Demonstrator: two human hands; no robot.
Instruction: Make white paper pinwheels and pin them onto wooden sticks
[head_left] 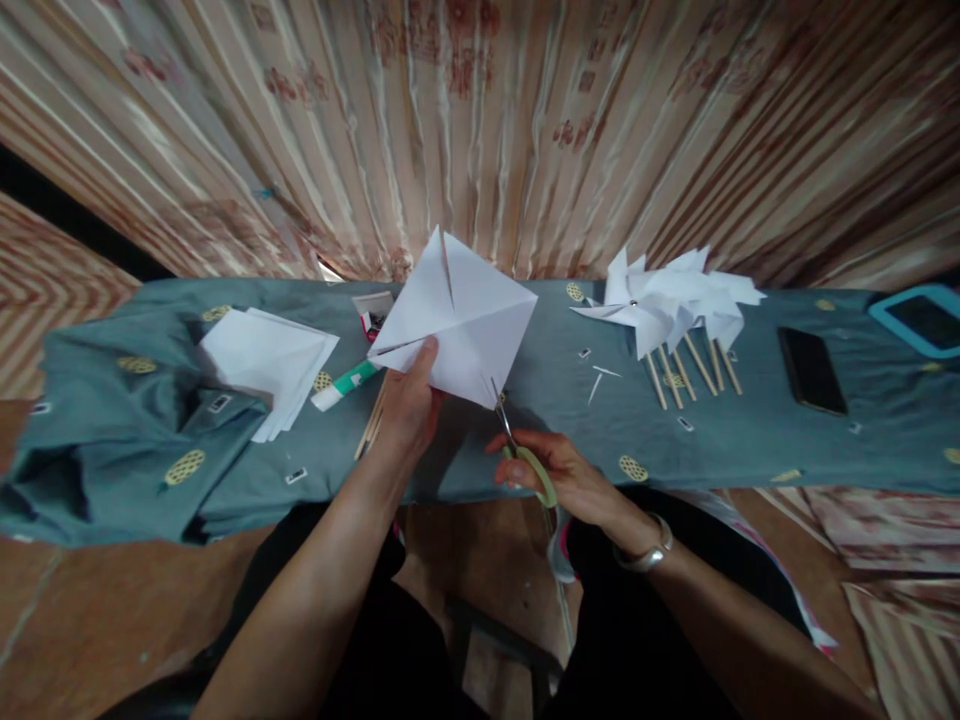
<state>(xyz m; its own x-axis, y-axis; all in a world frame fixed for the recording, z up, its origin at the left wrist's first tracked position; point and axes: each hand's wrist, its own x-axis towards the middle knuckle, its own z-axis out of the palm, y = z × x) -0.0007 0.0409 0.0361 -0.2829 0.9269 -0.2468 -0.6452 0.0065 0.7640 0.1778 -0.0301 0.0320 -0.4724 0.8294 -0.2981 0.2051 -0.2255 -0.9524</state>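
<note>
My left hand grips a square sheet of white paper by its lower left side, thumb on top. Two slits run inward from the sheet's top and left corners. In my right hand is a pair of scissors with pale green handles. The blades meet the paper at its bottom corner, where a cut line shows. Beneath the sheet lie some wooden sticks, a green and white tube and a small open box, each partly hidden.
A stack of white paper lies left on the grey-green cloth. Several white paper pinwheels on sticks rest to the right, beside a black phone and a blue-rimmed object. A pleated curtain hangs behind.
</note>
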